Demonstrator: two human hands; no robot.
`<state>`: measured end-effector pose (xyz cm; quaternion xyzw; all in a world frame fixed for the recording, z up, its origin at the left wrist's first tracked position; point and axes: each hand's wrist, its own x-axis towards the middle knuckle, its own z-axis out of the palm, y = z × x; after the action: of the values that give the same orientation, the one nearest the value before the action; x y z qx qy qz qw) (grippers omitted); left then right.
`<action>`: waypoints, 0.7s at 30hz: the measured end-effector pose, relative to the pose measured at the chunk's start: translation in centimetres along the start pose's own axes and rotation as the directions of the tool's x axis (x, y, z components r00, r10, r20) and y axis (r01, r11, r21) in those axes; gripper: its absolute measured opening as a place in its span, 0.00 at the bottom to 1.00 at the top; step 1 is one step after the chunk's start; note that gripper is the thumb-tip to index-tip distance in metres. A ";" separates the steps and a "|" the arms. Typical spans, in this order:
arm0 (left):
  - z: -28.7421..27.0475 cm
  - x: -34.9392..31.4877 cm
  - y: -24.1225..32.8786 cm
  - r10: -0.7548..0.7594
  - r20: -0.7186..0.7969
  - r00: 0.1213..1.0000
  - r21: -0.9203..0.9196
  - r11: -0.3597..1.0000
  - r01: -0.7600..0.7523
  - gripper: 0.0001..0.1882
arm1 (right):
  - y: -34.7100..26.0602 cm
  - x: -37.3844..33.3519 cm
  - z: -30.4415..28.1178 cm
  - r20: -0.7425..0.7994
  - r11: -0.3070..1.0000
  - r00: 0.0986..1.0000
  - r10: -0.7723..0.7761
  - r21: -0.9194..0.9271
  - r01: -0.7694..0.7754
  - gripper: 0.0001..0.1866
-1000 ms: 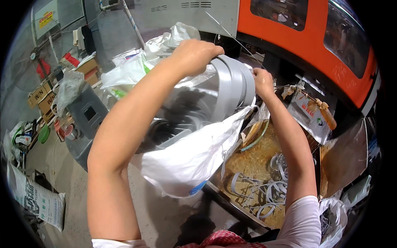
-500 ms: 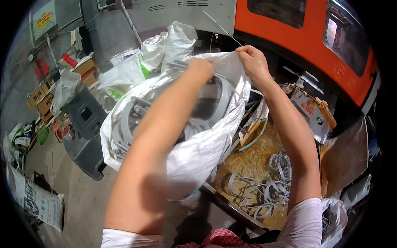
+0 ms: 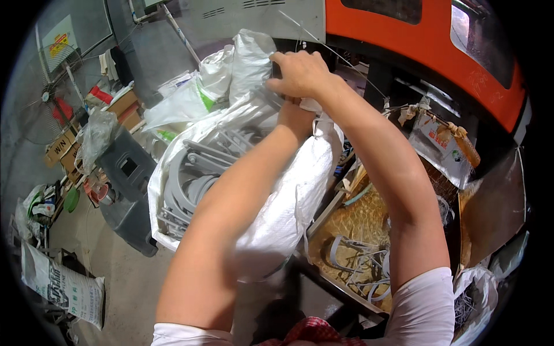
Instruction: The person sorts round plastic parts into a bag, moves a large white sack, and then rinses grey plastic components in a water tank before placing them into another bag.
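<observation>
A large white woven sack (image 3: 283, 213) stands in front of me, its mouth wide. Curved grey plastic parts (image 3: 187, 179) fill it, several with thin rods. My left hand (image 3: 297, 118) is at the sack's far right rim, with its fingers hidden behind the rim and under my other hand. Just above it, my right hand (image 3: 300, 74) is spread, thumb and fingers apart, with nothing seen in it. Below my right forearm, more grey parts (image 3: 360, 259) lie in a shallow tray of yellowish water (image 3: 323, 228).
A dark grey plastic stool (image 3: 124, 173) stands left of the sack. Full white bags (image 3: 251, 63) lean behind it. An orange machine (image 3: 398, 40) occupies the far right, with a brown-stained panel (image 3: 493, 207) below it. A printed sack (image 3: 63, 288) lies on the floor at left.
My right hand has let go of the sack's rim and moved left, over my left hand. My left hand has shifted right and down to the rim. The sack's far right side has folded inward.
</observation>
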<state>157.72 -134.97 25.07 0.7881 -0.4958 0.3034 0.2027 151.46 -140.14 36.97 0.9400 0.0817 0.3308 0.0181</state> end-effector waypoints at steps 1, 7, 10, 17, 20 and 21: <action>-0.7 0.1 0.6 0.024 0.019 1.000 -0.028 0.999 -0.023 0.27 | 0.9 0.5 0.1 0.171 0.998 0.984 0.054 -0.028 -0.050 0.24; -2.0 1.0 1.9 -0.182 0.391 0.902 0.285 0.956 0.069 0.24 | 3.1 0.2 3.3 0.321 0.968 0.946 -0.054 -0.215 0.128 0.14; 0.6 0.9 -0.3 -0.254 0.321 0.912 0.229 0.956 0.186 0.22 | 2.9 0.3 4.5 -0.124 0.983 0.991 -0.057 -0.178 0.034 0.08; -4.5 1.9 3.4 -0.109 -0.230 0.967 0.149 0.978 0.146 0.15 | 4.0 -1.1 3.4 -0.069 0.970 0.975 0.211 0.139 -0.200 0.12; -5.6 0.3 2.6 -0.047 -0.052 0.998 0.212 0.976 0.057 0.15 | 4.3 -2.8 1.8 -0.225 0.927 0.953 0.202 0.357 -0.112 0.13; -6.2 -0.1 1.8 -0.046 0.033 0.998 0.196 0.980 0.039 0.15 | 5.0 -3.4 0.7 -0.265 0.938 0.947 0.180 0.338 -0.084 0.15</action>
<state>154.33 -131.84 29.65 0.8200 -0.4503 0.3317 0.1214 150.02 -145.61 34.73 0.8745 0.0722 0.4484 -0.1703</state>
